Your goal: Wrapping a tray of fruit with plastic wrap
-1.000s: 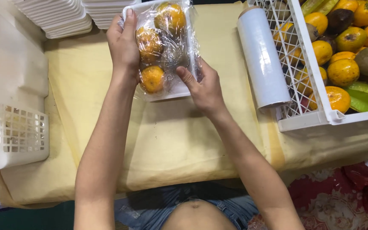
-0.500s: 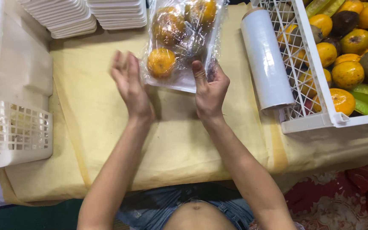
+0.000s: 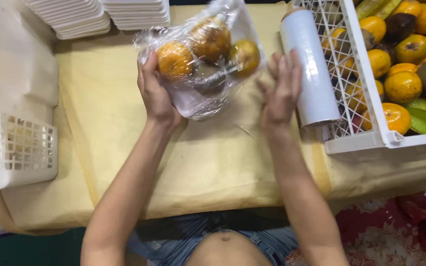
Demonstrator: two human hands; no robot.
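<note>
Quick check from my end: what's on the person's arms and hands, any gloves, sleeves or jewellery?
Nothing worn that shows. The left hand and right hand are bare, with no gloves, rings or watch in view. Both forearms are uncovered up to the frame edge, with no sleeves. The right hand is motion-blurred, so fine detail there is unclear.

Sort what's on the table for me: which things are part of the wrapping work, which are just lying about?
In use: clear film-wrapped tray of orange fruit in left hand; white cling-film roll beside open right hand.

Lying about: white foam tray stacks; white plastic lattice crate of loose fruit; white basket.
</note>
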